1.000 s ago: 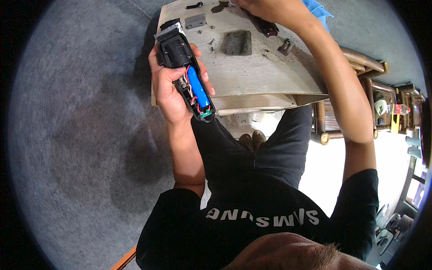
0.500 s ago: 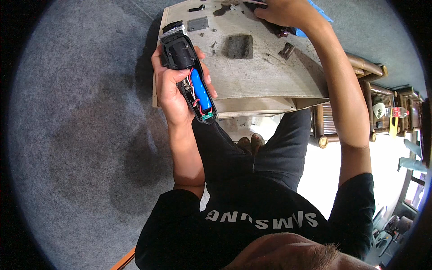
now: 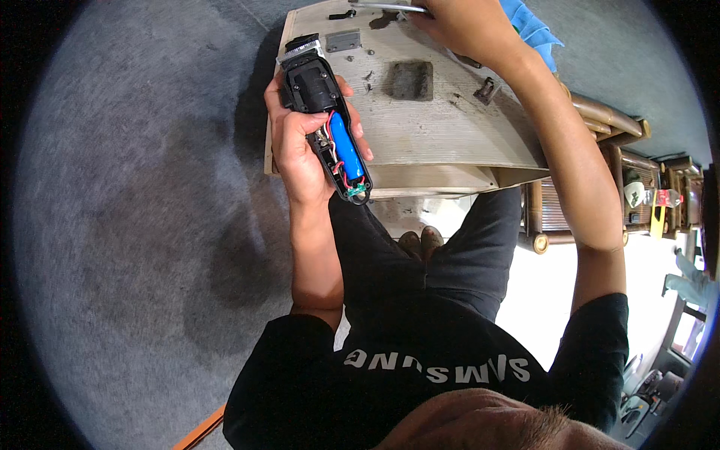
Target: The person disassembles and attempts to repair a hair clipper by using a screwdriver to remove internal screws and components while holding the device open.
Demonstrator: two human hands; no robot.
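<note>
The opened hair clipper [image 3: 327, 127] lies lengthwise in our left hand [image 3: 300, 146], which grips it, blade end pointing away from us. Our right hand [image 3: 461, 26] reaches well beyond it over the wooden table [image 3: 442, 131], closed on a thin metal tool [image 3: 382, 7].

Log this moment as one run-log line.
left hand: holds opened black hair clipper, blue battery exposed | right hand: grips thin metal tool | beneath: worn wooden board
</note>
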